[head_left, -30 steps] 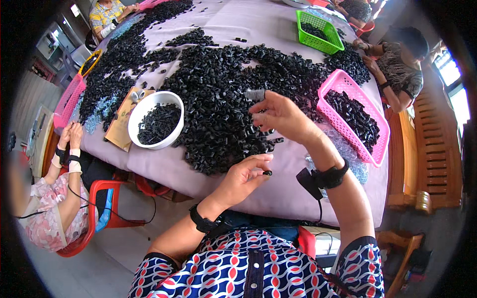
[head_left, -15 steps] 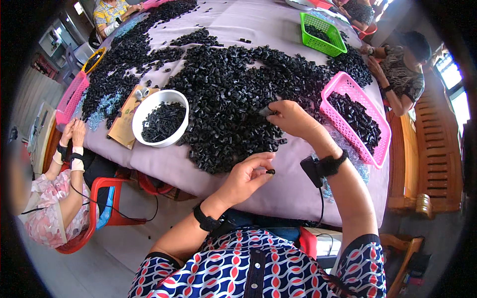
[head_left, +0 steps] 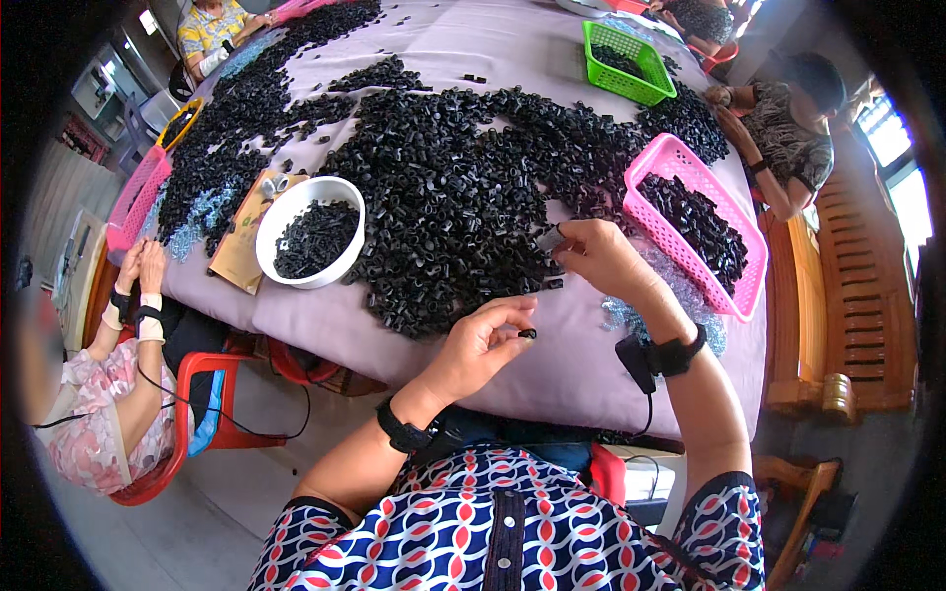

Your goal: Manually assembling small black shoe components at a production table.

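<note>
Over the near edge of the cloth, my left hand [head_left: 475,353] is closed, pinching a small black plastic piece [head_left: 528,334] between thumb and fingertips. My right hand [head_left: 603,258] hovers at the right side of a broad heap of small black plastic pieces [head_left: 443,187]. Its thumb and fingers pinch a small greyish, flat-looking piece [head_left: 549,239], whose exact kind I cannot make out. A pink basket [head_left: 698,158] of longer black pieces stands right of that hand. Clear bluish small parts [head_left: 680,295] lie beneath my right wrist and beside the basket.
A white bowl [head_left: 356,236] of thin black parts stands left of the heap, beside a brown cardboard piece [head_left: 236,261]. Farther off are a green basket [head_left: 650,96] and, at left, a pink basket [head_left: 123,222]. Several other people sit around the cloth-covered table [head_left: 394,350].
My right hand has drawn slightly right and nearer, off the heap, with the greyish piece in its fingers. The left hand keeps its pinch, shifted slightly left.
</note>
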Demonstrator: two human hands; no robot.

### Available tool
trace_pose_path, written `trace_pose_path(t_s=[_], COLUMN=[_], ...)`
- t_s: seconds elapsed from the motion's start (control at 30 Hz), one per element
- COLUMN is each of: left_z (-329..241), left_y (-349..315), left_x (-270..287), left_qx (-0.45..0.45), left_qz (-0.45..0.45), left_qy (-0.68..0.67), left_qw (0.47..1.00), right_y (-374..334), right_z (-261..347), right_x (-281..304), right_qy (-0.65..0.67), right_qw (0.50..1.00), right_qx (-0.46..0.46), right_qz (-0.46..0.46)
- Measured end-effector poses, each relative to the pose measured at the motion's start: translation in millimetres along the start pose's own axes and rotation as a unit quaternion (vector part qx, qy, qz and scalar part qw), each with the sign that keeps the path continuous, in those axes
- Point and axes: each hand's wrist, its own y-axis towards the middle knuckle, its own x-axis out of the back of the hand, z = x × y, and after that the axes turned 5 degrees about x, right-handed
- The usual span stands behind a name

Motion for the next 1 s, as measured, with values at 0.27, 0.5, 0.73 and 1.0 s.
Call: trace_pose_path(t_s=[0.27,0.5,0.73,1.0], left_z=[-4,-3,-4,0], left_y=[1,0,0,-2], left_x=[1,2,3,0], left_qx=[0.001,0.008,0.020,0.047], left_qz=[0.010,0.014,0.012,-0.026], left_qy=[0.024,0.015,0.021,-0.058], left_qw=[1.000,1.000,1.000,0.997], right_y=[9,17,16,-13], right_z=[-23,-22,-20,27], right_x=[-3,-20,-27,-8], right_qy=[-0.045,-0.060,-0.091,0.040], right_qw=[0.994,0.995,0.993,0.994], right_qx=[-0.041,-0.007,0.034,-0.032], right_qz=[-0.090,-0.080,-0.071,-0.097])
